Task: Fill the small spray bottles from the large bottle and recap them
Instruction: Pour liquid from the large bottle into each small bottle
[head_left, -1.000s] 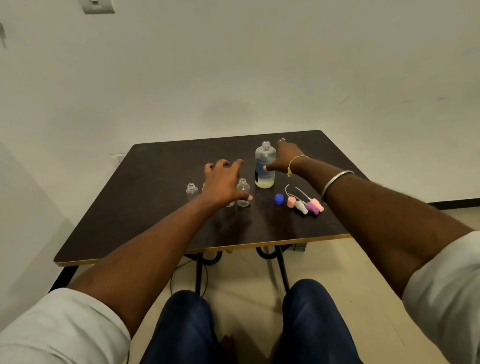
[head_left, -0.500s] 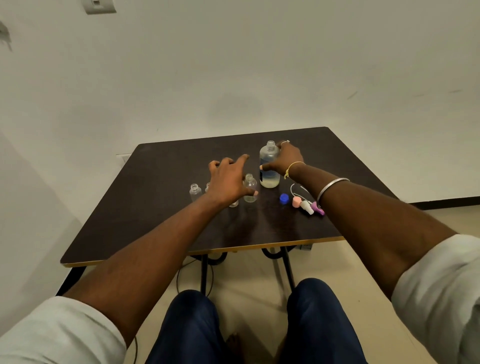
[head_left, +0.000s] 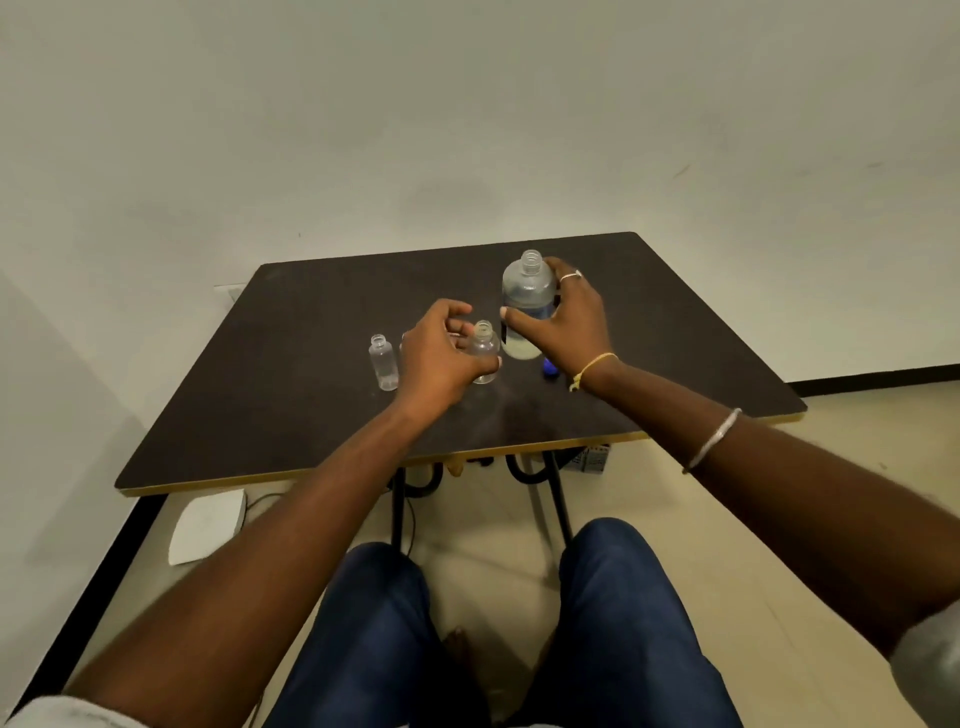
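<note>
The large clear bottle (head_left: 525, 306) stands uncapped on the dark table (head_left: 291, 374), a little liquid at its bottom. My right hand (head_left: 569, 317) grips its body from the right. Just left of it, my left hand (head_left: 441, 358) curls round a small clear bottle (head_left: 484, 343) with an open neck. Another small open bottle (head_left: 383, 362) stands alone further left. A third one is almost wholly hidden behind my left hand. The blue cap (head_left: 549, 366) peeks out under my right wrist; the spray tops are hidden by my right arm.
The table's front edge with a yellow rim (head_left: 363, 470) runs above my knees. A white flat object (head_left: 208, 525) lies on the floor at the left, with a cable near the table legs. A wall stands close behind the table.
My left hand has curled its fingers round the small bottle it hovered over. My right hand keeps its grip on the large bottle. The camera has moved closer and tilted down.
</note>
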